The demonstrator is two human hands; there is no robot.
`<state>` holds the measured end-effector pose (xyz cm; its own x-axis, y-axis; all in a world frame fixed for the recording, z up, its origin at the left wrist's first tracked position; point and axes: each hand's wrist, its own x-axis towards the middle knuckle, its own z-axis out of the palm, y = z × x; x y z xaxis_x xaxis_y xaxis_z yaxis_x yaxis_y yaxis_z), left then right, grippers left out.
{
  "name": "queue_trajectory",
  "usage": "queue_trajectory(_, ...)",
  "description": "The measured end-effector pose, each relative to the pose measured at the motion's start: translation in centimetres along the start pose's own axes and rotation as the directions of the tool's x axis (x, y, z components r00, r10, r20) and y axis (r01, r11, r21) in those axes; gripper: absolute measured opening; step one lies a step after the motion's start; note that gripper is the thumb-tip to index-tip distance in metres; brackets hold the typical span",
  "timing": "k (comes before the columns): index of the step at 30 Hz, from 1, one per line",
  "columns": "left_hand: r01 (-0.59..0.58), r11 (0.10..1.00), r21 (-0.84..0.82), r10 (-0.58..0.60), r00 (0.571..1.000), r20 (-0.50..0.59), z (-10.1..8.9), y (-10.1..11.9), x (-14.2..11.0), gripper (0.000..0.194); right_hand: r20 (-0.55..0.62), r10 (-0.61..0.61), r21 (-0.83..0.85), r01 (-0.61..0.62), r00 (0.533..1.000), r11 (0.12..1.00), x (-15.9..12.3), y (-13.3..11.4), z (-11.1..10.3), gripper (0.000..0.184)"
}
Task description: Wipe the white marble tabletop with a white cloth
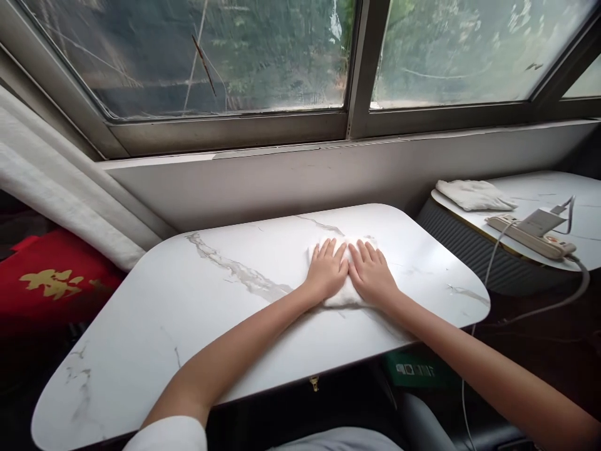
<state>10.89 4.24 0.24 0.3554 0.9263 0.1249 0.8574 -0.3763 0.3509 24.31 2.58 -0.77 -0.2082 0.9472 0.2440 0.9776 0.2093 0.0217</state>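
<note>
1. Cloth (346,295) lies on the table (150,294).
2. Left hand (327,270), opened flat, covers the cloth's left part without clasping it.
3. Right hand (373,272), equally flat, covers the right part, just beside the left.

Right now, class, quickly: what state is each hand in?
Left hand: open, palm down on the white cloth, not gripping it.
Right hand: open, palm down on the same cloth, beside the left.
</note>
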Motion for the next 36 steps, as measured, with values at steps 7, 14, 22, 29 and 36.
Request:
queue_trajectory(7,0.023,0.995,-0.1,-0.012,0.994,0.111,-1.4,1.0,-8.6,0.052,-0.041,-0.15,-0.056,0.148,0.988,0.987,-7.4,-3.1,-1.8,0.054)
queue_trajectory(14,0.105,0.982,-0.159,-0.085,0.988,0.129,-2.6,-0.5,-9.3,0.055,0.012,-0.238,-0.026,0.238,0.971,0.971,-5.5,-4.9,-2.2,0.056)
queue_trajectory(22,0.271,0.961,-0.054,-0.276,0.95,-0.145,-2.4,-6.9,0.1,0.05,-0.007,-0.281,0.17,0.278,0.96,0.945,7.4,-6.0,1.1,0.053)
queue_trajectory(29,0.288,0.956,-0.058,-0.294,0.936,-0.194,-2.9,-11.6,7.0,0.048,0.017,-0.25,0.179,0.243,0.968,0.953,15.6,-6.7,3.0,0.052)
queue_trajectory(36,0.29,0.956,-0.037,-0.292,0.933,-0.212,-3.0,-12.8,8.6,0.048,-0.002,-0.238,0.175,0.235,0.971,0.956,17.2,-6.9,3.5,0.049)
